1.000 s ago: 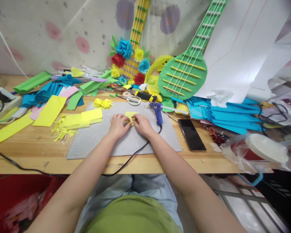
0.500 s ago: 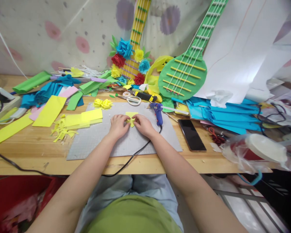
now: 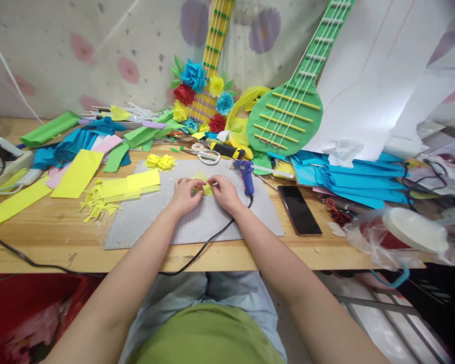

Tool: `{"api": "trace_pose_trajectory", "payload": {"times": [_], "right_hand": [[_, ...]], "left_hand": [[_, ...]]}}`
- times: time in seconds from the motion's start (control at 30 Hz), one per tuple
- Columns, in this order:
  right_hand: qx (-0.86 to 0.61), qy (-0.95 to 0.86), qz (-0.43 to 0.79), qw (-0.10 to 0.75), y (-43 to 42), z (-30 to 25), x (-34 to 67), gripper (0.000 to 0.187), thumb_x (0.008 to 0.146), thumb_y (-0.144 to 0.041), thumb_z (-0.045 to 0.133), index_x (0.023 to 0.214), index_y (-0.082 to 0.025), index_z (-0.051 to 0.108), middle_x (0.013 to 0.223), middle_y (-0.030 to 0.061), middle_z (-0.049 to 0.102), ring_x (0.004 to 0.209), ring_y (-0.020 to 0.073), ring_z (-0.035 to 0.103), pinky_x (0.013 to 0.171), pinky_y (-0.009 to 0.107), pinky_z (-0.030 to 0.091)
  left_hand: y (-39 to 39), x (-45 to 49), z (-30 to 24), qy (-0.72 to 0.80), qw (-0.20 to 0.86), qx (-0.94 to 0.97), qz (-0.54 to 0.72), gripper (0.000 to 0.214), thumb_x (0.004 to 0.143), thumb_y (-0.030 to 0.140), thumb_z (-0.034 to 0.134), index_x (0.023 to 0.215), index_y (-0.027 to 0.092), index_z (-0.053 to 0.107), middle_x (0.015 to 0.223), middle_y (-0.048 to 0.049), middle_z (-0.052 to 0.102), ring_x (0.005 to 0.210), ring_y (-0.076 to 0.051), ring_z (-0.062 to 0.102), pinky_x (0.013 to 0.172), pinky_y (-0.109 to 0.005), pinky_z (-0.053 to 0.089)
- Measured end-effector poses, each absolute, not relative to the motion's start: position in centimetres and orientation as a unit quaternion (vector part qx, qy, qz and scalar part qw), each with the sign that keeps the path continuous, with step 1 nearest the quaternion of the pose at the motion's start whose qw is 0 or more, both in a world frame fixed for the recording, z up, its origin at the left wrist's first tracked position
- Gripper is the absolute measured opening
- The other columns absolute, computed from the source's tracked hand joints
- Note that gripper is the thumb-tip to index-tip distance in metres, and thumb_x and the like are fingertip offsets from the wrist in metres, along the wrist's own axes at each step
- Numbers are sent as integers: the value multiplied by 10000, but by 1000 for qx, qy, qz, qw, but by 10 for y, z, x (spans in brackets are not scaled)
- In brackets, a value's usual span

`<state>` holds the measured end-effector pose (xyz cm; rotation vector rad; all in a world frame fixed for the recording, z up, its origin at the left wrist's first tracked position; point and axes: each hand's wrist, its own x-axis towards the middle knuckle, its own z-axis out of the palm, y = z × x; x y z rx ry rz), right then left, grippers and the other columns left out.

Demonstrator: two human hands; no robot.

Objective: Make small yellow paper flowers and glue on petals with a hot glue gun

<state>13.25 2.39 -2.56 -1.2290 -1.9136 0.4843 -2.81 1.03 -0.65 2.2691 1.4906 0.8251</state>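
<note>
Over the grey cutting mat (image 3: 197,227), both hands pinch a small piece of yellow crepe paper (image 3: 200,177). My left hand (image 3: 185,195) is closed on its left side, thumb and forefinger together. From the right, my right hand (image 3: 225,193) grips it with bent fingers. Parts of the paper are hidden behind the fingers. To the left lie yellow paper strips (image 3: 142,183) and a pile of yellow scraps (image 3: 96,202). Yellow paper flowers (image 3: 161,162) rest at the mat's back edge. A blue glue gun (image 3: 245,177) lies right of my right hand.
Scissors (image 3: 208,156) and a black-and-yellow cutter (image 3: 229,150) lie behind the mat. A phone (image 3: 299,210) is at the right. The glue gun's black cord (image 3: 208,245) crosses the mat. A green paper instrument (image 3: 286,119) and a flower-trimmed yellow one (image 3: 205,96) lean at the back.
The yellow paper has turned and its flat square outline is less visible between the fingers. Both hands have shifted only slightly; the things around them stay put.
</note>
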Motion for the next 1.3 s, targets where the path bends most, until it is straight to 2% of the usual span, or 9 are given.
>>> {"api": "trace_pose_trajectory", "payload": {"times": [0.13,0.27,0.37,0.5,0.63,0.93,1.3], "right_hand": [[-496,-757,189,381,25,-26,131,310,684,-39,418,914,-185,566,888,39,602,879,168,520,831,319,415],[-494,-770,175,364,23,-24,132,314,679,-43,424,925,-176,567,936,56,597,918,185,502,844,331,404],[-484,-768,188,375,19,-19,134,328,676,-39,410,918,-193,569,920,33,612,913,176,495,832,318,401],[-502,-737,232,389,16,-13,139,326,674,-82,450,955,-210,552,815,-8,630,799,151,504,742,282,410],[-507,-734,274,360,16,-15,140,328,676,-156,527,998,-215,524,756,-32,625,700,125,507,698,266,399],[-513,-743,292,316,15,-17,137,256,711,-194,559,965,-210,530,714,-45,594,652,103,514,649,236,385],[-558,-741,244,283,12,-12,130,298,708,-158,528,1002,-202,520,715,-35,593,673,122,511,661,252,380]], "left_hand": [[10,-28,-5,527,162,792,264,395,619,114,530,988,241,590,887,9,673,960,-202,512,943,-395,259],[12,-27,-9,536,170,779,277,323,685,219,558,1006,239,572,847,7,686,960,-205,524,936,-395,265],[14,-27,-11,541,177,773,280,322,720,274,566,1039,229,554,838,4,694,973,-199,528,938,-392,266],[15,-26,-11,541,177,775,276,351,717,257,584,1064,223,547,834,3,699,970,-198,534,941,-392,261],[15,-26,-11,544,179,770,282,375,713,242,590,1084,217,540,820,5,698,953,-193,540,942,-394,257],[17,-26,-14,553,176,762,286,382,723,267,579,1098,221,526,844,2,686,935,-190,550,926,-388,273],[17,-27,-18,565,159,756,290,425,680,252,597,1091,220,497,806,13,672,906,-196,555,909,-387,286]]}}
